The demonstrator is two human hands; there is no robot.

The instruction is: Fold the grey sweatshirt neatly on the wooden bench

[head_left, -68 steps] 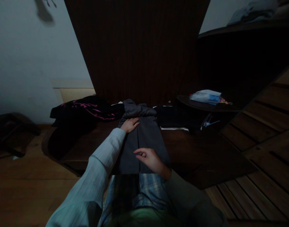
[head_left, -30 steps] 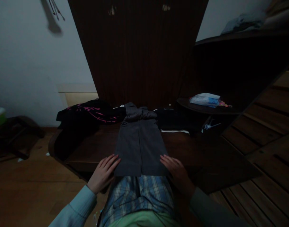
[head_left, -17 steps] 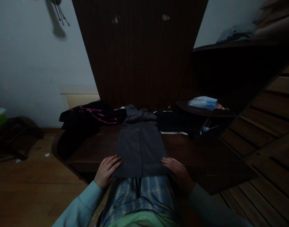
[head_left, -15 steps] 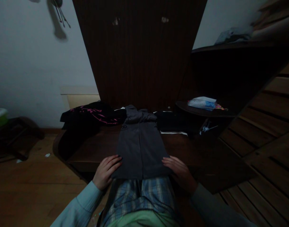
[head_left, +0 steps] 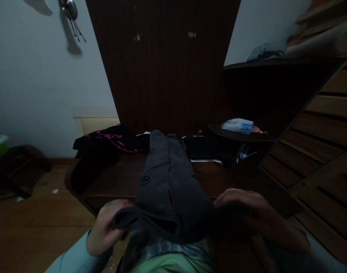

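Observation:
A pair of dark grey trousers [head_left: 169, 178] with black lettering stretches from the back of the dark wooden bench toward me. The two leg ends lie against the tall panel, and the near edge is lifted and folds in a loose wave above my lap. Closed round the left corner of that edge is my left hand [head_left: 107, 225], thumb beneath the cloth. My right hand [head_left: 244, 212] grips the opposite corner, somewhat blurred, its lower fingers dark and hard to see.
Black cloth with pink marks [head_left: 108, 140] lies left on the bench [head_left: 113, 174]; a folded black piece [head_left: 203, 147] lies right. A small shelf holds a blue-white packet [head_left: 237, 125]. A slatted wooden structure [head_left: 318, 144] stands close at right. A dark stool [head_left: 20, 163] is at left.
My hands have gone from resting flat at the sides of the trousers to gripping the near corners, farther apart. The near edge has risen, and the bunched far end now lies stretched out.

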